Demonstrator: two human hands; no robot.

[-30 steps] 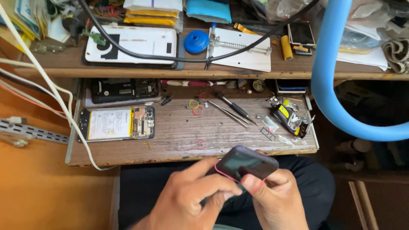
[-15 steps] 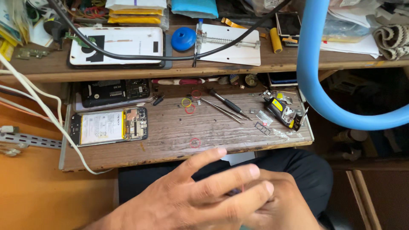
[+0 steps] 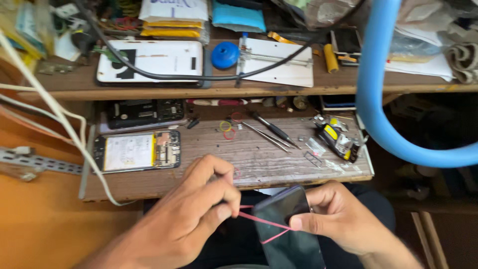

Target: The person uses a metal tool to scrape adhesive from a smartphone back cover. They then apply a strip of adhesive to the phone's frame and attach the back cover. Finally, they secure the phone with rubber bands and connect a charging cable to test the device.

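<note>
Phone (image 3: 288,229): lower end cut off by the bottom edge. Rubber band (image 3: 261,220): far side hidden behind the phone. Left hand (image 3: 191,211): fingertips pinching the band, grip possibly partial; contact point obscured.

bare wooden tray (image 3: 259,159) centre, tweezers (image 3: 266,135) behind, opened phone (image 3: 137,152) left

Down front, the left hand (image 3: 186,219) sits left of the phone (image 3: 289,231), the right hand (image 3: 343,219) just right of it, and a rubber band (image 3: 261,220) runs from the left fingers across the phone. Behind them lies the wooden tray (image 3: 259,164): opened phone (image 3: 135,152) at its left, tweezers (image 3: 266,137) and screwdriver (image 3: 274,128) mid-tray, small tool (image 3: 338,142) at its right. Behind that, on the shelf (image 3: 249,92), a back cover (image 3: 152,61) lies left of a clamp plate (image 3: 276,67).
</note>
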